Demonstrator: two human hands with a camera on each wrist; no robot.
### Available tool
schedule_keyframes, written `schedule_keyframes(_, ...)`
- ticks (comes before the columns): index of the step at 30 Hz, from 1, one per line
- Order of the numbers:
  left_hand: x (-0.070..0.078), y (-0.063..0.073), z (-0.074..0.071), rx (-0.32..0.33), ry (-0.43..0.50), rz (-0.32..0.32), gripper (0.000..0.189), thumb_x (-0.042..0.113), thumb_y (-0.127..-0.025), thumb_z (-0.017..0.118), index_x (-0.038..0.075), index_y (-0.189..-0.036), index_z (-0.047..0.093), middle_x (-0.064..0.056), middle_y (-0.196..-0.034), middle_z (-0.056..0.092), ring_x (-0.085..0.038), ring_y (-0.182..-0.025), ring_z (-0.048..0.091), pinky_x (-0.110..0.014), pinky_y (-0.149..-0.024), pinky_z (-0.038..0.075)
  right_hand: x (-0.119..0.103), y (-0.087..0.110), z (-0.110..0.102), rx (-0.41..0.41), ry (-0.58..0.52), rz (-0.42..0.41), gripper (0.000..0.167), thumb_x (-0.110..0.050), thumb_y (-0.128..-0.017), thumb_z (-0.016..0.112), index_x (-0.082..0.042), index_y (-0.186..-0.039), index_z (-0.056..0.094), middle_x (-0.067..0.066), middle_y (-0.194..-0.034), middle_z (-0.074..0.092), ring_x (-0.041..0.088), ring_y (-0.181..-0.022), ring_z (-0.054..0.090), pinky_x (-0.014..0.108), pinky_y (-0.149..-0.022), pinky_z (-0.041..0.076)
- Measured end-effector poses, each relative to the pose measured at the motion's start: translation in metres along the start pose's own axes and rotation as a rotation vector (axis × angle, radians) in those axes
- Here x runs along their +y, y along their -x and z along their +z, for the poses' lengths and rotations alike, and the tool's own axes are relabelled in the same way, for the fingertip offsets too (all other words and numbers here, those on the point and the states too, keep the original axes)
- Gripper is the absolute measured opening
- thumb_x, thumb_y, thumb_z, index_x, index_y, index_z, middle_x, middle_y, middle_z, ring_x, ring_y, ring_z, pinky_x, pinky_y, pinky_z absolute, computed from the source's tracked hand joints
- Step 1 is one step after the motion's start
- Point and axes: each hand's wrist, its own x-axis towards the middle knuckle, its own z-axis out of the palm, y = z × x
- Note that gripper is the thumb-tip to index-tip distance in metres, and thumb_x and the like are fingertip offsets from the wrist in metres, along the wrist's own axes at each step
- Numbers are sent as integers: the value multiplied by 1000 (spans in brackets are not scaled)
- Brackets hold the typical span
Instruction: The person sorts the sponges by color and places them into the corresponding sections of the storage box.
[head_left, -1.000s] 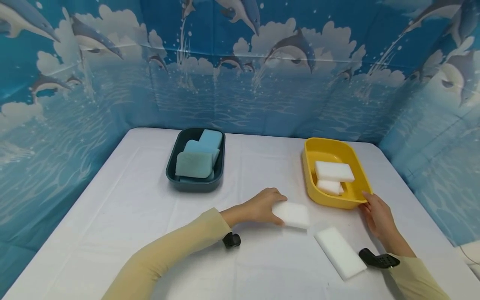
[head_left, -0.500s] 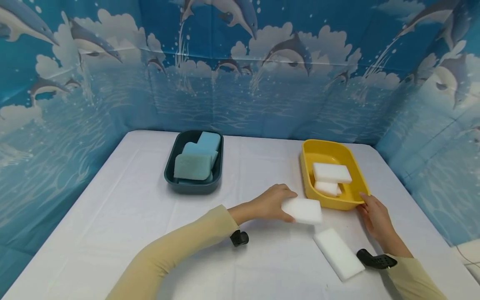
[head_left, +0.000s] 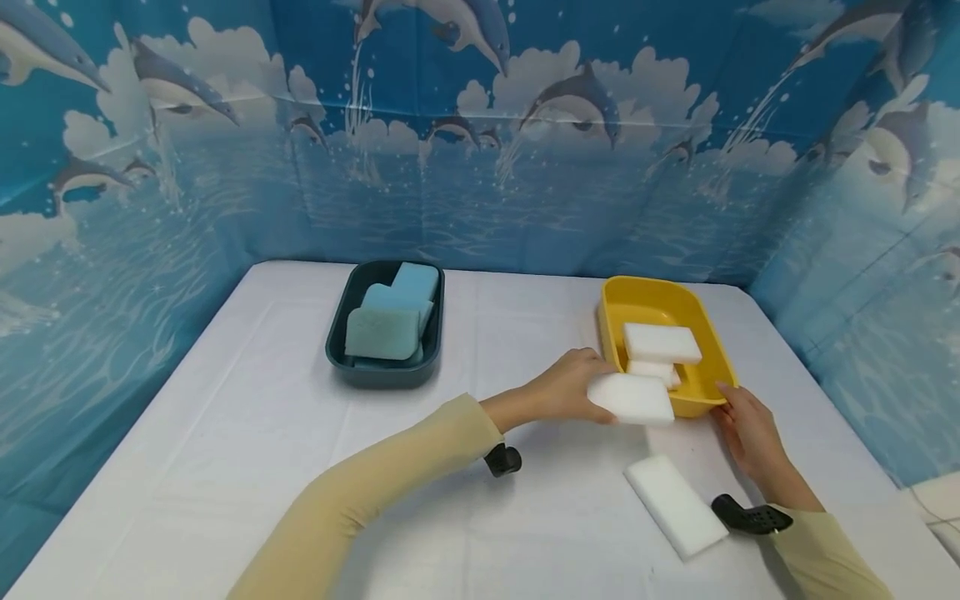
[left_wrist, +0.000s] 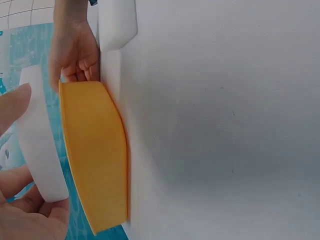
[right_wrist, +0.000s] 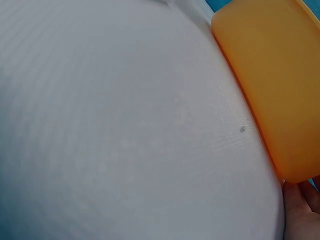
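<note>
My left hand (head_left: 573, 387) pinches a white sponge (head_left: 633, 398) between thumb and fingers, raised at the near left edge of a yellow tray (head_left: 716, 350). In the left wrist view the held sponge (left_wrist: 40, 140) is seen edge-on, beside the tray's wall (left_wrist: 95, 155). Inside the tray lie two more white sponges (head_left: 662, 342), one partly on the other. My right hand (head_left: 757, 433) grips the tray's near right corner, thumb at the rim and fingers below. Only part of that hand (right_wrist: 300, 215) shows in the right wrist view.
Another white sponge (head_left: 675, 507) lies on the white tablecloth (head_left: 225, 433) in front of the tray, near the right wrist's black camera (head_left: 750, 515). At the back left stands a dark green tray (head_left: 382, 377) with several blue-green sponges (head_left: 384, 333). A dolphin-print curtain (head_left: 450, 200) surrounds the table.
The left hand has carried its white sponge rightward and up from the table's middle to the yellow tray's near edge. My right hand has kept its grip on the tray.
</note>
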Motion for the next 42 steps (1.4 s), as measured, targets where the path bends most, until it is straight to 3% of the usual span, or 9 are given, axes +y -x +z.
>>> schedule_keyframes(8,10,-16,1,3,-17,18,71,39,-77,75,10,-136,49,-2,-140,47,-14,-121,42,-15,-98,40,-4,2,-2,-14,-42,5,88,-54,-92,46,-5,-151,3,-11,-136,32,5,-122,32,-3,-74,45)
schedule_keyframes(12,13,-23,0,5,-34,-3,71,39,-78,75,11,-137,48,-1,-141,46,-14,-122,41,-15,-98,40,-3,3,-5,-13,-42,10,88,-55,-92,46,-5,-151,3,-20,-124,35,3,-119,33,-2,-73,45)
schedule_keyframes(19,16,-36,1,13,-86,-34,74,43,-78,73,12,-139,46,0,-136,47,-12,-117,40,-13,-94,39,-2,2,-9,-16,-105,16,86,-50,-93,48,-6,-151,3,-22,-111,37,-5,-107,38,-2,-72,46)
schedule_keyframes(27,19,-47,3,5,-130,-82,78,45,-78,72,16,-142,40,1,-139,44,-12,-124,39,-16,-103,38,-3,2,-6,-4,-85,12,88,-53,-92,48,-6,-151,3,-13,-139,30,3,-123,31,-3,-74,44)
schedule_keyframes(35,22,-57,7,12,-177,-83,71,45,-80,71,15,-139,44,2,-134,48,-12,-119,41,-14,-100,39,-2,2,-3,-1,-104,10,87,-51,-92,50,-5,-151,5,-21,-109,38,-10,-97,43,-2,-72,45)
schedule_keyframes(42,25,-64,11,10,-224,-74,68,47,-81,69,17,-137,47,4,-130,50,-12,-119,41,-15,-100,38,-3,3,0,-13,-112,-7,84,-49,-93,49,-4,-150,6,-21,-107,38,-12,-92,44,-2,-72,45)
